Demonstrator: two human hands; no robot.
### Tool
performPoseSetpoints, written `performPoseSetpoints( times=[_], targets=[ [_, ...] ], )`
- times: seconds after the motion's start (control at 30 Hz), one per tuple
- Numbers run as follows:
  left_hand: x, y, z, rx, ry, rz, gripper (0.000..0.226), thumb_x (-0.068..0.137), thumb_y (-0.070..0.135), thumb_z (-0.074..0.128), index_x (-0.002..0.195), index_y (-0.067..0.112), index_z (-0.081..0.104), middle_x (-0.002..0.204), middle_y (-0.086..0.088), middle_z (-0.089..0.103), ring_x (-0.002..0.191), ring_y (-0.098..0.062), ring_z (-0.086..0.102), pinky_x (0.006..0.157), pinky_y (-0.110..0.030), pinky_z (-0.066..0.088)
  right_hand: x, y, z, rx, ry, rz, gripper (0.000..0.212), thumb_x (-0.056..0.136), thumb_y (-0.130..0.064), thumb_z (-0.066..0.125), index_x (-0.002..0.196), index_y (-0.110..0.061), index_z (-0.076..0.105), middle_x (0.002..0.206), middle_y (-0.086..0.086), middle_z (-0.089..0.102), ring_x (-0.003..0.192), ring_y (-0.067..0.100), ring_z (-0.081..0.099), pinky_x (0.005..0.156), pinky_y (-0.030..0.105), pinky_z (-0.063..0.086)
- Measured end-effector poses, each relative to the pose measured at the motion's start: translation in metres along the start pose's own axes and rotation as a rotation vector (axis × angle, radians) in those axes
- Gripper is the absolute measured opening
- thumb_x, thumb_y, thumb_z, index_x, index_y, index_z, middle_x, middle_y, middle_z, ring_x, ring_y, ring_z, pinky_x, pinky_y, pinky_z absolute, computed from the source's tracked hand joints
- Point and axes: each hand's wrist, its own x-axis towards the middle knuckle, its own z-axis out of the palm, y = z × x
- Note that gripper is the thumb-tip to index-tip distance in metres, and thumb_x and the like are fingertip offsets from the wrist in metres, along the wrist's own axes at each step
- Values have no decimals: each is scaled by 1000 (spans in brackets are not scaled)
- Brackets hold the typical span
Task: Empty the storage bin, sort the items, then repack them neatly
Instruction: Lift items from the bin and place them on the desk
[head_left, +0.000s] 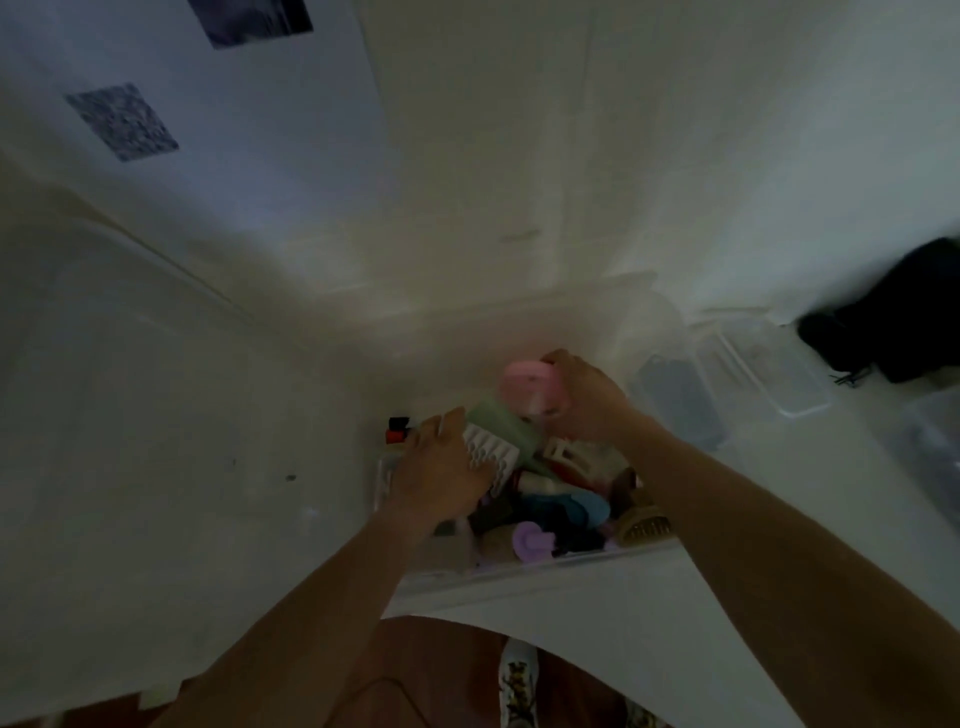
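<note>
Both hands reach into the clear storage bin (524, 569) that sits on the white table (156, 441) at its near edge. Curled fingers of the right hand (582, 400) wrap around a pink rounded object (527, 387), holding it just above the heap at the far side of the bin. On the other side, the left hand (441, 467) grips a white claw hair clip (491, 460) with a row of long curved teeth; the thumb and fingers are bent round its left part, and the teeth stick out to the right.

The bin is transparent plastic with a pale rim, and its walls are hard to follow in the dim, blurred picture. It is full of a mixed pile: a pale green cylinder (506, 423) lying tilted between the two hands, a blue piece (566, 506) in the middle, a lilac clip (532, 540) near the front wall, a tan comb-like clip (644, 525) at the front right, and dark pieces too blurred to name. A small red and black item (397, 428) lies just left of the left hand; whether it is inside the bin I cannot tell.

Right of the bin stand smaller clear containers (763, 364), and beyond them a black bag (904, 312).
</note>
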Motion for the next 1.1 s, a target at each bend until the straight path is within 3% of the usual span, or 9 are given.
performPoseSetpoints(
  times=[0.13,0.27,0.37,0.5,0.6,0.73,0.83,0.97,1.1],
  targets=[
    [-7,33,-21,-385,126,-38,66,92,60,51,149,32,32,147,-4,43,130,-25,46,109,-39,39,-43,-16,-38,107,236,4,82,65,-34,84,134,-29,39,123,-4,53,102,20,57,76,36,52],
    [-28,106,-45,-918,97,-28,75,67,88,47,128,45,49,115,9,64,102,-17,65,96,-45,53,-129,-29,-73,216,490,-139,83,65,-24,85,137,-29,45,128,-10,50,112,10,52,89,27,49],
    [-65,170,-36,-1053,-67,116,52,80,69,61,123,40,52,108,8,67,91,-15,70,78,-42,61,-199,-24,-89,237,594,-133,84,68,-24,87,141,-28,44,143,-3,37,132,12,42,100,30,48],
    [-106,233,14,-1079,-149,233,61,73,43,81,125,40,49,117,0,62,88,-19,71,72,-42,62,-286,6,-118,809,537,58,102,55,-45,92,143,-40,40,149,-8,37,129,16,51,92,39,56],
    [-127,261,70,-1054,-337,238,69,77,32,74,133,40,35,125,6,51,102,-12,60,83,-34,59,-322,41,-128,1194,569,444,83,52,-71,78,125,-40,52,133,0,55,110,24,63,89,48,55],
    [-129,267,144,-941,-366,43,60,90,29,64,138,28,29,135,-3,49,106,-12,56,87,-28,50,-320,104,-96,1257,472,728,32,81,-39,67,106,-21,61,115,12,65,98,34,68,83,47,57],
    [-109,252,180,-749,-336,-112,67,97,46,53,151,16,27,151,-7,40,131,-25,46,105,-32,38,-293,143,-63,1271,485,749,32,87,-30,69,116,-16,64,117,9,67,102,31,66,78,42,58],
    [-84,224,205,-760,-327,-126,56,98,54,43,147,28,37,147,2,45,134,-21,44,110,-35,35,-242,174,-28,1258,462,688,53,78,-37,77,125,-20,58,125,8,61,110,28,61,83,49,58],
    [-69,211,216,-667,-146,-37,40,106,28,35,144,17,40,137,3,49,128,-13,47,106,-29,38,-205,187,-4,1069,413,635,58,79,-34,77,131,-18,57,125,7,61,110,27,61,92,48,55]
  ],
)
